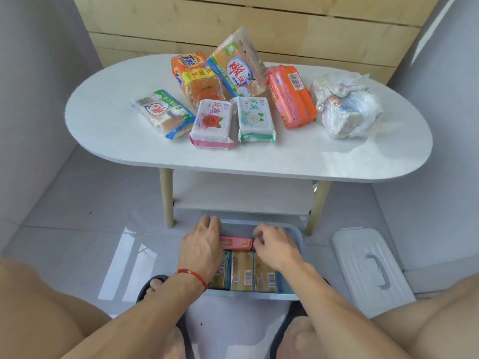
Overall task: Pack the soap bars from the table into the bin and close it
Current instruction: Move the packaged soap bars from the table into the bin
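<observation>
The pink soap bar (235,243) lay inside the blue bin (298,242) on the floor, at the far end, with its long axis running left to right across the bin's width. The left hand (201,246) covered its left end and the right hand (274,246) its right end, fingers curled around the bar, so both hands appeared to be gripping it and neither was nearer than the other. Just toward the person, three yellow bars (242,272) stood packed side by side, long axes running front to back, at right angles to the pink bar. Seven wrapped packs (255,117) remained on the white table (337,161) above and beyond the bin. The white lid (370,270) lay on the floor to the right of the bin, nearer the right hand.
</observation>
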Demonstrator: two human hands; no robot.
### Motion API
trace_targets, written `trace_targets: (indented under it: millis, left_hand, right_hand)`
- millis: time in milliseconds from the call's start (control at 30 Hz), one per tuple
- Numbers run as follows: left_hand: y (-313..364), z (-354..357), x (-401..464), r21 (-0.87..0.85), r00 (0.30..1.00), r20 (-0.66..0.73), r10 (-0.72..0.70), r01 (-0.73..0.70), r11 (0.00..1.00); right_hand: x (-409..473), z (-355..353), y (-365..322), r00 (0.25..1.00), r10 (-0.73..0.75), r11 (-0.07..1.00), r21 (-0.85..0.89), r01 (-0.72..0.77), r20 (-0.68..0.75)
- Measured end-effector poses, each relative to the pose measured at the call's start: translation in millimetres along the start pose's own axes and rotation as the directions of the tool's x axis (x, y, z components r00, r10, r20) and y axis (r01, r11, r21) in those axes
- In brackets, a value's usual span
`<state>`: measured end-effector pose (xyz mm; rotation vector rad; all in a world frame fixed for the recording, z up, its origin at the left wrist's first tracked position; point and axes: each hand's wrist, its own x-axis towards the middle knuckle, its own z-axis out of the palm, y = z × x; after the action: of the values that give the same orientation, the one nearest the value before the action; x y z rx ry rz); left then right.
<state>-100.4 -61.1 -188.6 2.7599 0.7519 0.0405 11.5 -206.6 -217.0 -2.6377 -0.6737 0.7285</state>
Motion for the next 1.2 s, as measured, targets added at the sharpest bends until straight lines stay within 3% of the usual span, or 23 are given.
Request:
trace_targets:
  millis: [67, 100, 200, 233, 267, 300, 400, 467, 567, 700, 800, 867, 967, 1033, 1133, 1200]
  left_hand:
    - [28, -32, 7, -0.136, 0.974, -0.195, 0.119, -0.147, 0.98]
    - [42, -52, 11, -0.206, 0.948, -0.282, 0.146, -0.208, 0.956]
    - [66, -111, 33, -0.27, 0.837, -0.505, 0.212, -0.386, 0.882]
    - [68, -128, 43, -0.235, 0.805, -0.543, 0.24, -0.42, 0.877]
    - [68, -142, 53, -0.182, 0.785, -0.557, 0.272, -0.435, 0.882]
    - [66, -154, 63, -0.116, 0.774, -0.55, 0.313, -0.442, 0.89]
    - [55, -160, 87, 0.034, 0.799, -0.422, 0.429, -0.459, 0.888]
    - [47, -152, 97, 0.074, 0.81, -0.36, 0.463, -0.47, 0.88]
    - [43, -140, 105, 0.134, 0.815, -0.346, 0.465, -0.447, 0.884]
    - [49, -134, 103, 0.153, 0.826, -0.332, 0.455, -0.429, 0.89]
    - [57, -133, 94, 0.111, 0.818, -0.348, 0.459, -0.45, 0.886]
    - [63, -136, 86, 0.03, 0.754, -0.396, 0.524, -0.56, 0.828]
    - [63, -145, 68, -0.036, 0.663, -0.489, 0.566, -0.664, 0.747]
    - [57, -143, 53, -0.063, 0.653, -0.523, 0.548, -0.671, 0.739]
    - [42, -117, 27, -0.175, 0.721, -0.458, 0.52, -0.647, 0.742]
    - [29, -88, 13, -0.169, 0.779, -0.334, 0.53, -0.603, 0.78]
  right_hand:
    - [-9, -35, -24, 0.956, -0.172, 0.983, 0.021, 0.182, -0.238]
    - [-16, -56, -39, 0.881, -0.247, 0.958, 0.033, 0.284, -0.402]
    - [-30, -121, -75, 0.49, -0.291, 0.853, 0.008, 0.521, -0.822]
    - [-27, -143, -82, 0.394, -0.254, 0.849, -0.008, 0.528, -0.883]
    - [-19, -164, -87, 0.359, -0.221, 0.859, -0.008, 0.511, -0.907]
    - [-8, -185, -93, 0.391, -0.207, 0.884, 0.0, 0.467, -0.897]
    - [36, -223, -94, 0.666, -0.221, 0.975, -0.144, 0.169, -0.712]
    - [59, -226, -90, 0.758, -0.213, 0.959, -0.282, 0.04, -0.616]
    - [77, -218, -82, 0.748, -0.213, 0.934, -0.357, -0.034, -0.629]
    - [82, -214, -85, 0.733, -0.17, 0.952, -0.301, -0.05, -0.658]
    - [63, -211, -81, 0.755, -0.106, 0.994, -0.086, 0.066, -0.647]
    - [38, -210, -70, 0.79, -0.07, 0.969, 0.146, 0.199, -0.609]
    - [-15, -208, -51, 0.874, -0.06, 0.862, 0.417, 0.289, -0.482]
    - [-45, -207, -34, 0.902, -0.127, 0.801, 0.493, 0.339, -0.413]
    - [-75, -202, -8, 0.949, -0.268, 0.687, 0.657, 0.309, -0.166]
    - [-87, -192, 4, 0.934, -0.352, 0.678, 0.705, 0.207, 0.064]
